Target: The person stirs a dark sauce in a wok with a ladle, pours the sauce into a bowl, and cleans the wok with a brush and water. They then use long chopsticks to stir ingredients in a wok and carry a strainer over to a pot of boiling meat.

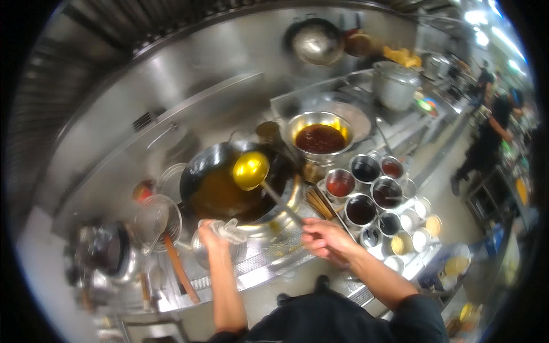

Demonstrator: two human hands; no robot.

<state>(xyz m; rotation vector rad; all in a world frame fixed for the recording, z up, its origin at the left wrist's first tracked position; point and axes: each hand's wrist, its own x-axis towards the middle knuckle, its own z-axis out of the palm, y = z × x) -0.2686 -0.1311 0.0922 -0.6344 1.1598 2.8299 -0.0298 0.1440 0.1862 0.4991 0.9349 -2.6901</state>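
Observation:
My right hand [328, 240] grips the handle of a long metal ladle [251, 170]. Its bowl shines yellow and is held over a large black wok [195, 165]. Brown liquid [223, 193] that looks like oil lies in the wok. My left hand [209, 235] clutches a folded whitish cloth [229, 230] at the wok's near rim. Behind the wok, to the right, a steel bowl [322, 153] holds dark reddish-brown liquid.
Several metal pots of dark and red sauces [361, 209] stand at right, beside smaller tubs of pale seasonings [402, 243]. A wire strainer [158, 218] with a wooden handle [182, 270] lies at left. A lidded stockpot [396, 85] stands farther back. Another person [493, 124] is at far right.

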